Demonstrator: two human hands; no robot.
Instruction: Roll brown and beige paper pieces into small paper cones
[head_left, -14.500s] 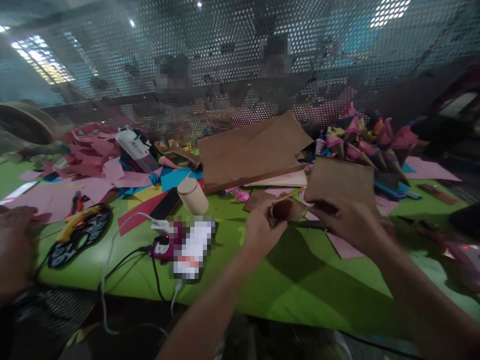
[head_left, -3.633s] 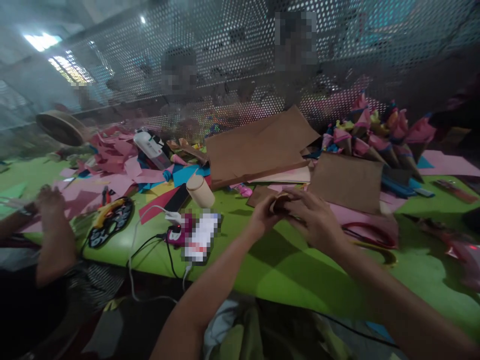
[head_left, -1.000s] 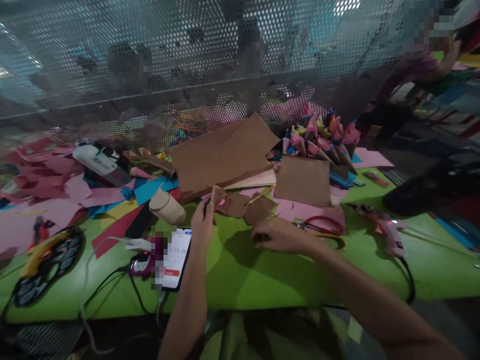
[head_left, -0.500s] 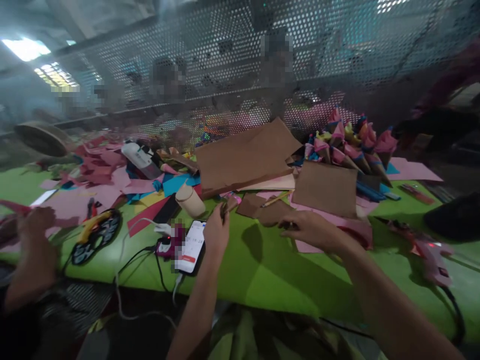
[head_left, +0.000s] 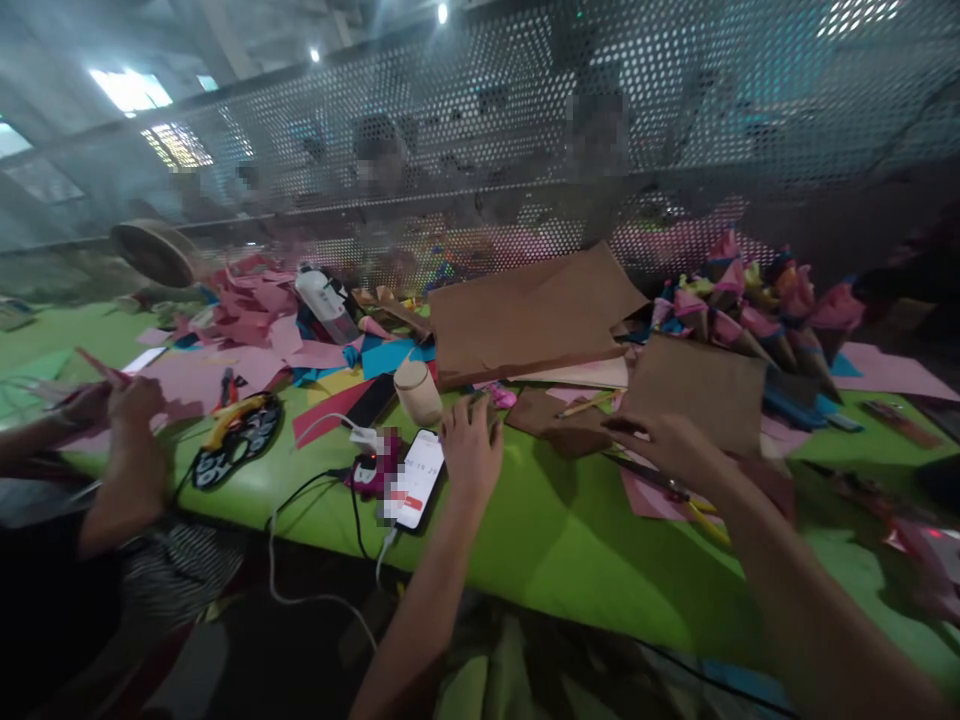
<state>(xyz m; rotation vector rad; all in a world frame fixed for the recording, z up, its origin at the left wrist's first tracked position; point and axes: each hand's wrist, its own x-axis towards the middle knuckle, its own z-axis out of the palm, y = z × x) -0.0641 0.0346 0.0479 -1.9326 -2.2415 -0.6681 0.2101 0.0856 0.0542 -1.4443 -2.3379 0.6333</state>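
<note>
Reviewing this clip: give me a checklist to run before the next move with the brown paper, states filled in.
1. Left hand empty: cannot tell; it lies palm down on the green table, fingertips covering something dark.
2. Right hand grip: cannot tell; it is over the brown paper scraps.
3. Scissors in reach: ok, beside the right wrist.
4. Phone clear of left hand: not ok, right beside it.
5. Co-worker's hands apart: ok, far left.

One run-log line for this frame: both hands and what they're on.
left hand: palm down on green table, beside phone, grip unclear | right hand: open, at brown paper scrap | scissors: by right wrist
</note>
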